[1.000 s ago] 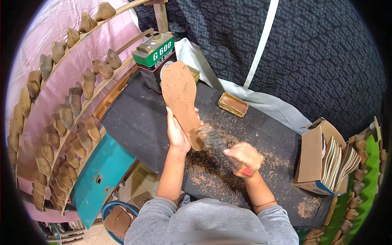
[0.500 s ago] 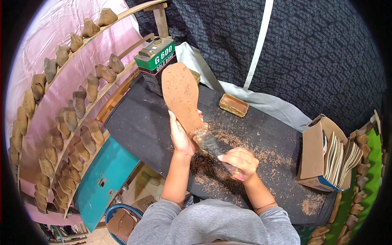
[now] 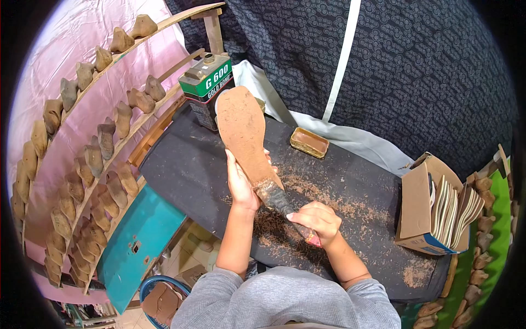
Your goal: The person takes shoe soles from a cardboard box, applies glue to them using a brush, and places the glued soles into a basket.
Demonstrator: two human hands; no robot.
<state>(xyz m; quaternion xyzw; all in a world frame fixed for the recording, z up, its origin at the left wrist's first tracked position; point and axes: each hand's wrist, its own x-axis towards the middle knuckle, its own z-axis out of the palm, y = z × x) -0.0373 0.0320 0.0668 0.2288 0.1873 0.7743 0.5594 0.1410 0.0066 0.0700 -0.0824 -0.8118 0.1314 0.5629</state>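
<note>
While the left hand (image 3: 241, 183) cradled a brown shoe sole (image 3: 241, 129) from below, the right hand (image 3: 319, 221) had a dirty brush (image 3: 276, 200) pressed to its narrow end. Pretty solid hold on both sides: left thumb along one edge of the sole, fingertips poking out past the other, and right fingers curled round the brush handle, reddish end sticking out below the fist. The sole was held up over the worktop (image 3: 186, 159), wide end pointing toward the far left corner. Couldn't tell what the palm was doing underneath, since the sole hid most of it.

That far left corner had a green and black metal can (image 3: 205, 77) standing on it, just behind the wide end in this view. Around the middle of the far edge sat a little oblong tray (image 3: 308, 151) with brown stuff in it. A cardboard box (image 3: 415, 200) packed with thin pale-edged soles (image 3: 446, 214) was over by the right edge. And yeah, shavings (image 3: 312, 189) were everywhere, mostly from the middle toward the near edge, plus a pile near the right corner.

Off the left edge, wooden shoe forms (image 3: 104, 137) lined the shelves, and a blue tub (image 3: 150, 280) holding brown pieces (image 3: 161, 301) sat down below.
</note>
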